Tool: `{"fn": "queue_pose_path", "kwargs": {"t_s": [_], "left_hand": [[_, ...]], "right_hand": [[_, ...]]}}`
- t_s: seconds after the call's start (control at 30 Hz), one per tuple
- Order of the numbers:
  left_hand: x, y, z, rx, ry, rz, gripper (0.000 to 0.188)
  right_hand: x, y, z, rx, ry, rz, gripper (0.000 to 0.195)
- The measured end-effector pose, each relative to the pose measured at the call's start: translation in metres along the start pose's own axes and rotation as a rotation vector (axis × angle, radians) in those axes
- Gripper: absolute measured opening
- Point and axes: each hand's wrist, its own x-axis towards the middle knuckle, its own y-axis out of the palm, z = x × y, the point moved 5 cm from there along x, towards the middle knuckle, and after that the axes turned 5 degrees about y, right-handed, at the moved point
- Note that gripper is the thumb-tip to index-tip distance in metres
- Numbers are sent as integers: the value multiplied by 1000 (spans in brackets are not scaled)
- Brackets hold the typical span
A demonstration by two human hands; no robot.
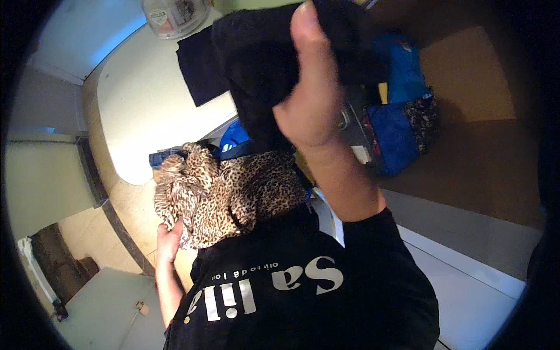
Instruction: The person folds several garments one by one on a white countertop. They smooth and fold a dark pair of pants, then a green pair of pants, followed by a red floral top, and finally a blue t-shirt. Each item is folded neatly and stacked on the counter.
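My right hand [311, 94] is raised in front of me with its thumb pointing up and away. It holds a black cloth garment [262, 52], which hangs over the edge of a white table and partly hides it. Lower on the left, my left hand [169, 238] grips the edge of a leopard-print garment [227, 192]. That garment lies bunched close against my body. Under its far side, dark blue denim [164, 158] and a shiny blue item [235, 136] show in part.
The white table [144, 100] has a rounded corner and carries a clear plastic container [175, 17]. On my right, a teal cloth [404, 70] and a blue folded cloth [391, 135] lie by a brown cardboard surface [472, 78]. A pale cabinet [113, 302] stands at lower left.
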Motion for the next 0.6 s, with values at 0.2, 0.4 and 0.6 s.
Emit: {"fn": "queue_pose_path", "kwargs": {"t_s": [0.2,0.4,0.6], "left_hand": [[13,-47,-25,482,590,-421,68],[-31,-33,-144,58,950,-417,35],[-10,57,-136,424,943,-60,27]], "right_hand": [[-45,28,56,227,641,1143,52],[-92,-2,3,-95,559,1289,35],[9,-238,-43,-1388,770,184,41]]}}
